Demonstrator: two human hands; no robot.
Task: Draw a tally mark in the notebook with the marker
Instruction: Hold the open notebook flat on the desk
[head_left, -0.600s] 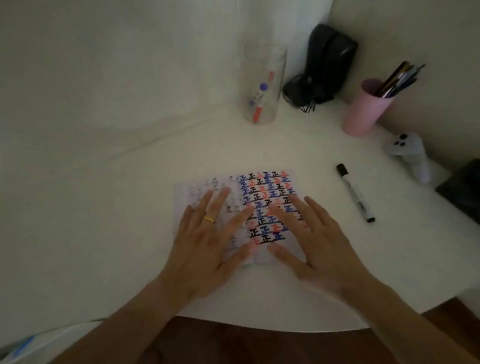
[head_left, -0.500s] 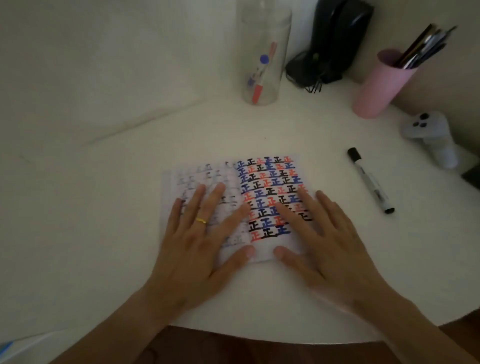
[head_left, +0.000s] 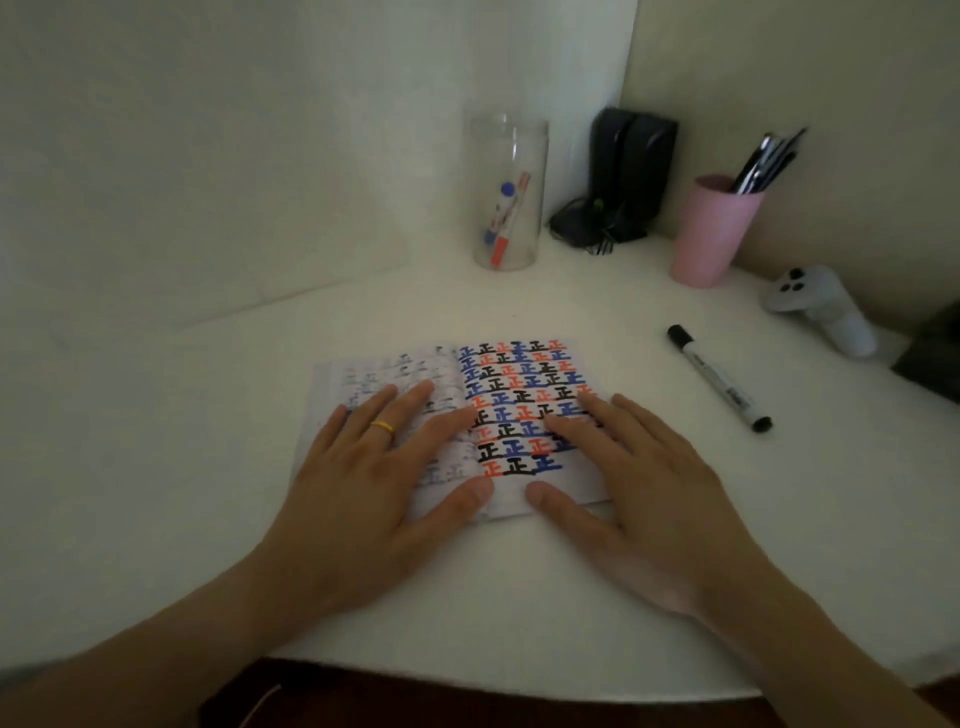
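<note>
An open notebook (head_left: 519, 374) lies flat on the white table, its right page filled with rows of black, red and blue tally characters. My left hand (head_left: 374, 483), wearing a yellow ring, rests palm down on the left page with fingers spread. My right hand (head_left: 639, 488) presses flat on the right page's lower right part. Neither hand holds anything. A black-capped white marker (head_left: 719, 378) lies on the table to the right of the notebook, apart from both hands.
A clear jar (head_left: 508, 192) holding a red and a blue marker stands at the back. A black device (head_left: 626, 176), a pink cup (head_left: 712, 231) of pens and a white controller (head_left: 821, 306) sit at the back right. The table's rounded front edge (head_left: 519, 686) is near me.
The view has shifted, so everything sits slightly differently in frame. Both hands stay flat on the notebook pages; the marker has not moved on the table.
</note>
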